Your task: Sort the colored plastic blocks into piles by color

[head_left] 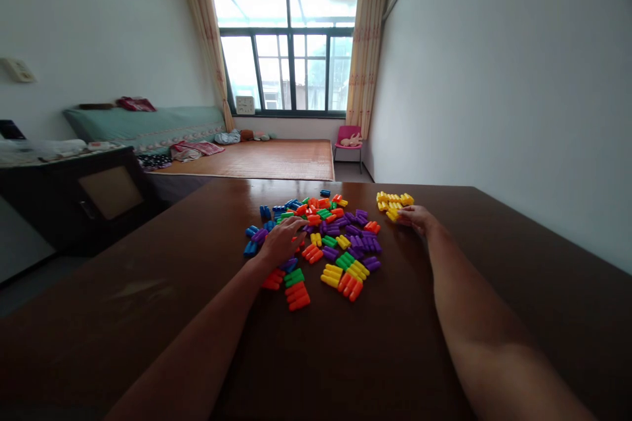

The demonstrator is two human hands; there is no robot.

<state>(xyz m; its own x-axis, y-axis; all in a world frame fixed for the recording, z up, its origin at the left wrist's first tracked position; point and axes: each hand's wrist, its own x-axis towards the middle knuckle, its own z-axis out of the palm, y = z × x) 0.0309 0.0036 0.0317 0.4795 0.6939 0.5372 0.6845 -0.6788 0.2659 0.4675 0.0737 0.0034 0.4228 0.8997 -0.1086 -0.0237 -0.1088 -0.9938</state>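
Observation:
A loose pile of orange, green, blue, purple and yellow plastic pieces [351, 230] lies on the brown table [375, 355]. My left hand [284, 241] is over the left part of the pile, its fingers apart and reaching toward orange pieces, with nothing seen in its grip. To the right of the pile is a small group of yellow pieces [395, 198]. My right hand [415, 217] is at the near edge of that group, its fingers closed on a yellow piece [393, 215]. Some pieces under my left hand are hidden.
A dark cabinet [89, 191] with items on top stands at the left. Beyond the table are a bed [276, 156] with cloths on it, a pink chair [349, 135] holding a plush toy, and a window with curtains. A white wall runs along the right.

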